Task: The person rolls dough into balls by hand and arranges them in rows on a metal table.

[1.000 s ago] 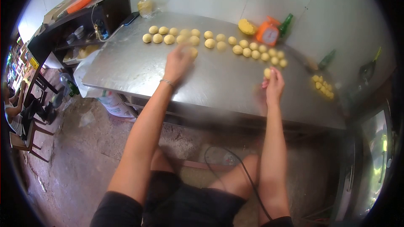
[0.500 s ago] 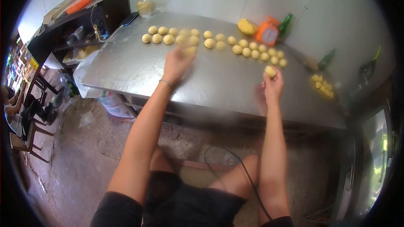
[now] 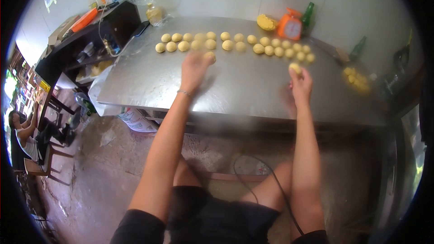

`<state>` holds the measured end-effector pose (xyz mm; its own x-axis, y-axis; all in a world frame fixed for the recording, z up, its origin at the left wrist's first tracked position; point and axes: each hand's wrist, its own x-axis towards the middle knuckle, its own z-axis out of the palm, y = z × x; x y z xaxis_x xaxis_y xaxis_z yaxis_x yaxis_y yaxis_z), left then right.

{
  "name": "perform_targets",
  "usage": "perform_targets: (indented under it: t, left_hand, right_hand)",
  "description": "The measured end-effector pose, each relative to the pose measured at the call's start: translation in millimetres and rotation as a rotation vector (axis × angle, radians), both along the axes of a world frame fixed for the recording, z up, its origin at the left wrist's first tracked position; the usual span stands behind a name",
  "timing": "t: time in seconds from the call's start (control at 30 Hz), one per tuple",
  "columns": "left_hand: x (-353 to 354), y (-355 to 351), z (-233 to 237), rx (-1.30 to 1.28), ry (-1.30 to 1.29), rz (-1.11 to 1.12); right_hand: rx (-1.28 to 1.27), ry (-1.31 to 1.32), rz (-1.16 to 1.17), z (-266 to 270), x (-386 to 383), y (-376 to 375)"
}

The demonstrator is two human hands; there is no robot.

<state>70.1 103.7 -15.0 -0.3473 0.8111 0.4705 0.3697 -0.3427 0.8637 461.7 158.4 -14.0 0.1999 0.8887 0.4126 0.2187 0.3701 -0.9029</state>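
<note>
My left hand [image 3: 195,71], with a bracelet at the wrist, is over the metal table [image 3: 235,86], slightly blurred. Its fingers are closed round a yellow dough ball [image 3: 210,57] that shows at the fingertips, just below the left group of balls. Farther right, my right hand [image 3: 302,85] pinches another yellow dough ball [image 3: 295,68] between thumb and fingers, below the right end of the rows. Two uneven rows of dough balls [image 3: 227,45] stretch across the table beyond my hands.
An orange scale [image 3: 290,26], a yellow dough-like lump [image 3: 266,22] and a green bottle [image 3: 307,14] stand by the wall. Small yellow pieces [image 3: 357,80] lie at the right. A dark shelf [image 3: 95,31] adjoins the table's left; a person [image 3: 29,135] sits beyond.
The whole view has tilted and shifted slightly. Both hands keep nearly the same places over the table, each still with a dough ball; the left one's ball shows more clearly.
</note>
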Motion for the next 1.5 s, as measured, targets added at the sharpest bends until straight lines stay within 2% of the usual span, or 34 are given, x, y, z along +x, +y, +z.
perform_targets:
  t: [0.03, 0.23, 0.57, 0.67, 0.77, 0.87, 1.5]
  left_hand:
    - [0.6, -0.9, 0.9, 0.022, 0.088, 0.036]
    - [9.6, -10.6, 11.2, -0.103, -0.081, -0.034]
    - [9.9, -7.7, 8.9, -0.052, -0.164, -0.089]
    - [6.9, -4.9, 6.6, -0.068, -0.088, -0.039]
    - [8.5, -8.5, 10.1, -0.104, -0.125, -0.06]
    - [3.8, -1.7, 1.7, -0.084, 0.007, -0.024]
    - [6.1, -5.4, 5.0, -0.131, 0.056, -0.039]
  right_hand:
    - [0.018, -0.018, -0.027, -2.9, 1.8, 2.1]
    - [-0.084, -0.032, 0.039, 1.3, 6.1, -2.1]
    - [-0.025, -0.016, 0.069, -8.2, 8.5, 6.7]
    - [-0.04, -0.032, 0.06, -13.7, 11.4, 12.0]
    - [-0.039, -0.042, 0.041, -15.8, 12.9, 13.7]
    - [-0.035, -0.015, 0.053, -15.1, 12.1, 12.7]
    - [-0.062, -0.008, 0.079, -6.6, 9.3, 4.1]
